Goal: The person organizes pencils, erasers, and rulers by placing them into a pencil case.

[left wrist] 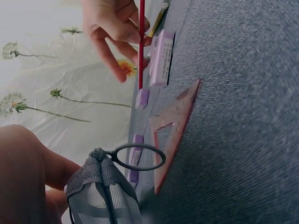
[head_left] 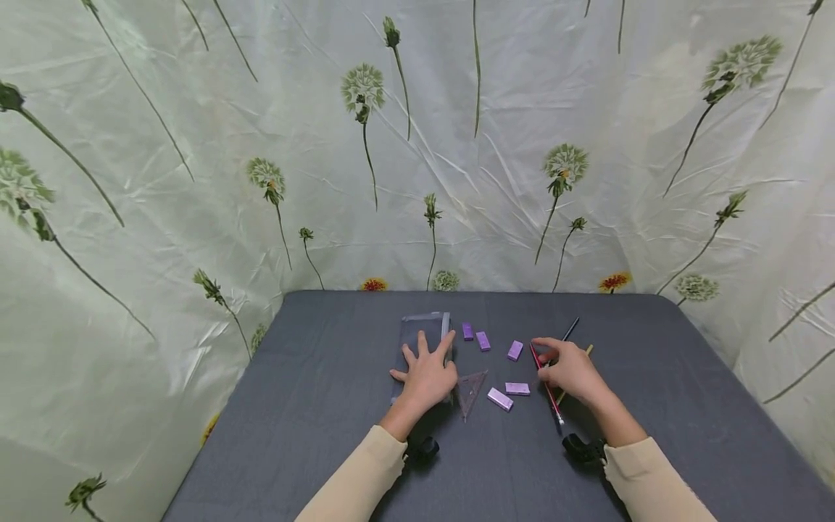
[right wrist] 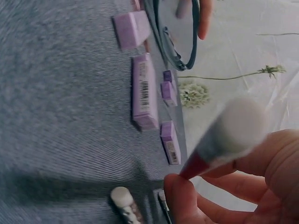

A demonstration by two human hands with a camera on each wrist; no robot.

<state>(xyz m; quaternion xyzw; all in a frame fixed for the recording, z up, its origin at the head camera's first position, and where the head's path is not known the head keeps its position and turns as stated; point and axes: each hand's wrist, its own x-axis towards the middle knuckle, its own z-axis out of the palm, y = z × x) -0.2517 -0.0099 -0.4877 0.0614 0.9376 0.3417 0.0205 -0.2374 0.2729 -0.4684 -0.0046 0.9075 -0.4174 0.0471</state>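
My left hand (head_left: 427, 377) lies with spread fingers on a clear and grey zippered pouch (head_left: 424, 326). In the left wrist view the pouch (left wrist: 100, 196) shows mesh-like sides and a zipper loop. My right hand (head_left: 572, 370) pinches a red pencil (head_left: 553, 406) between thumb and fingers. Its white eraser end (right wrist: 243, 123) looms close in the right wrist view, tilted above the cloth. Under that hand lie a yellow pencil (head_left: 589, 350) and a black pencil (head_left: 572, 328), both partly hidden. A pinkish clear set square (left wrist: 180, 114) is beside the pouch.
Between the hands lie several purple-wrapped erasers, among them one near the front (head_left: 500, 399), one beside it (head_left: 517, 388), and one near the right fingertips (head_left: 514, 350). Dark grey cloth (head_left: 313, 406) covers the table. A floral curtain (head_left: 496, 181) hangs behind it.
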